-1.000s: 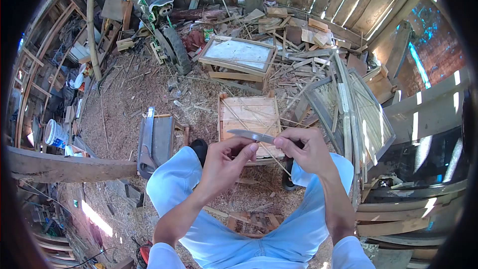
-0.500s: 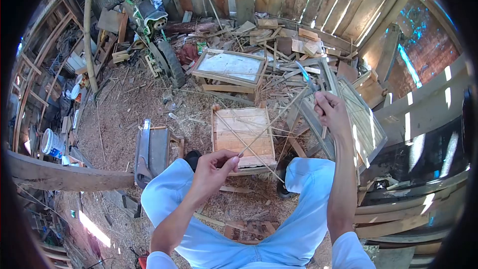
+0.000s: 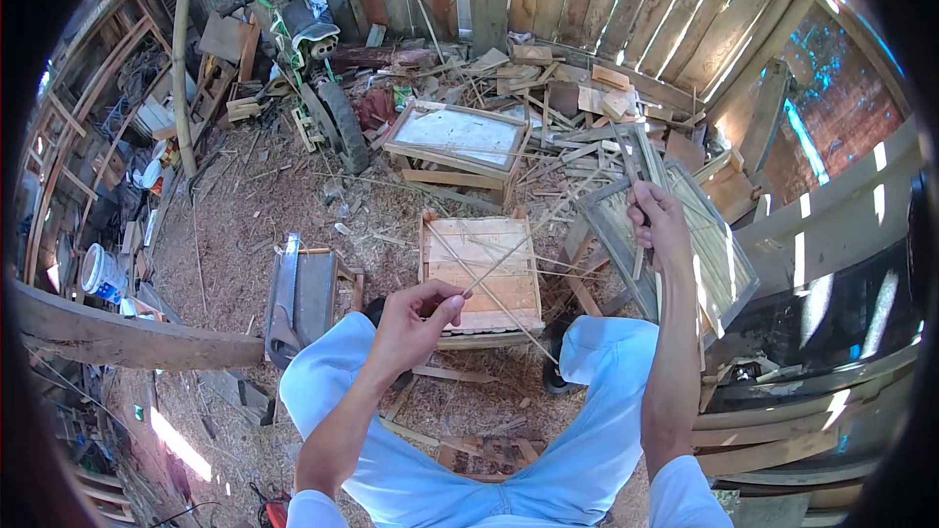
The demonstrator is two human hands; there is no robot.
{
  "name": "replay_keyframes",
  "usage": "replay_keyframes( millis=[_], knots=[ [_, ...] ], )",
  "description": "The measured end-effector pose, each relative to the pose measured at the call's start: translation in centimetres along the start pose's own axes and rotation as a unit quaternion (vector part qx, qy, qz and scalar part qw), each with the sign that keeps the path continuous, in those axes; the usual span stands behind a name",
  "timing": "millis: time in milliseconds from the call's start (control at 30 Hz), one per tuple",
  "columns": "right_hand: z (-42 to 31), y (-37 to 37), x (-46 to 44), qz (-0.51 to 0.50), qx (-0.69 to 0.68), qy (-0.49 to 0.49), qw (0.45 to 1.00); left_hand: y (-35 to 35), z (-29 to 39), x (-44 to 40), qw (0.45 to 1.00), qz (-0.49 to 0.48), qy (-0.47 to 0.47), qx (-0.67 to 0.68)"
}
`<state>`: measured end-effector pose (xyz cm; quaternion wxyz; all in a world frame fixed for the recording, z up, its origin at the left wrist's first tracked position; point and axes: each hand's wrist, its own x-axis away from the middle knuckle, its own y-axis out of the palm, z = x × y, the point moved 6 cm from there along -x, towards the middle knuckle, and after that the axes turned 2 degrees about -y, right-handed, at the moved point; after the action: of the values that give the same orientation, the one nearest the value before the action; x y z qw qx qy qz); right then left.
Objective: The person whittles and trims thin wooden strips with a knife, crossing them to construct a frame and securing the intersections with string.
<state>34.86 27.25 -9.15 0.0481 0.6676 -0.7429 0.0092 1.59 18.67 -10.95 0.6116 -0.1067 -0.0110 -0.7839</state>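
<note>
My left hand [image 3: 419, 325] is closed in a pinch on the near end of a thin wooden strip [image 3: 501, 262], which slants up and away to the right. Below the strip stands a low wooden stool [image 3: 448, 284] with a plank top, and more thin strips lie across it. My right hand [image 3: 657, 225] is closed around a knife, held to the right of the stool and above a framed slatted panel [image 3: 722, 244]. The knife's blade can hardly be made out now against the wood behind it.
A handsaw [image 3: 285, 318] rests on a small bench [image 3: 315, 298] by my left knee. Beyond the stool is a framed white-topped piece [image 3: 455, 130], with scrap wood piled behind it. A motorbike [image 3: 328, 103] stands back left; a white bucket [image 3: 102, 272] is further left.
My right hand has turned, so the knife blade that stood out pointing up no longer shows plainly. My left hand has moved slightly up and left with the strip.
</note>
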Motion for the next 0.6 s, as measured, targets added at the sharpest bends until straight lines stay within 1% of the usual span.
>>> replay_keyframes(
  millis=[33,100,167,233,300,333,367,400,433,467,500,533,567,600],
  knots=[
    [0.6,-0.3,0.1,0.012,-0.010,0.005,1.000,0.1,-0.2,-0.3,1.000,-0.003,0.002,0.011],
    [0.7,2.0,1.5,0.004,-0.026,0.014,1.000,0.3,-0.2,-0.4,1.000,-0.005,-0.001,0.022],
    [0.9,4.6,2.7,-0.044,-0.025,-0.002,0.999,0.6,0.3,-0.8,0.999,-0.008,-0.007,0.037],
    [0.9,5.7,3.7,-0.028,-0.014,0.016,0.999,0.7,0.5,-1.0,0.999,-0.014,-0.004,0.045],
    [2.4,5.7,3.4,-0.010,-0.080,0.048,0.996,0.7,0.4,-1.2,0.994,-0.029,-0.012,0.101],
    [3.2,4.8,3.0,0.034,-0.120,0.040,0.991,0.6,0.5,-1.2,0.995,-0.027,-0.012,0.100],
    [2.8,5.1,3.3,0.032,-0.121,0.038,0.991,0.7,0.5,-1.2,0.991,-0.033,-0.028,0.130],
    [2.2,5.6,4.0,0.009,-0.117,0.016,0.993,0.8,0.5,-1.3,0.985,-0.038,-0.044,0.161],
    [1.6,6.2,4.8,-0.014,-0.113,-0.007,0.993,0.9,0.6,-1.3,0.985,-0.035,-0.042,0.163],
    [1.4,6.9,5.7,-0.039,-0.062,-0.013,0.997,1.1,0.7,-1.4,0.982,-0.047,-0.041,0.179],
    [1.5,7.7,6.4,-0.038,-0.062,-0.011,0.997,1.5,0.8,-1.3,0.978,-0.060,-0.043,0.194],
    [1.3,9.4,7.2,-0.090,-0.002,-0.042,0.995,1.6,1.1,-1.1,0.978,-0.061,-0.045,0.193],
    [1.0,10.9,8.0,-0.141,0.057,-0.073,0.986,1.8,1.8,-0.6,0.972,-0.064,-0.049,0.222],
    [0.8,11.5,8.5,-0.139,0.054,-0.070,0.986,1.9,2.1,-0.4,0.965,-0.067,-0.051,0.250]
  ],
)
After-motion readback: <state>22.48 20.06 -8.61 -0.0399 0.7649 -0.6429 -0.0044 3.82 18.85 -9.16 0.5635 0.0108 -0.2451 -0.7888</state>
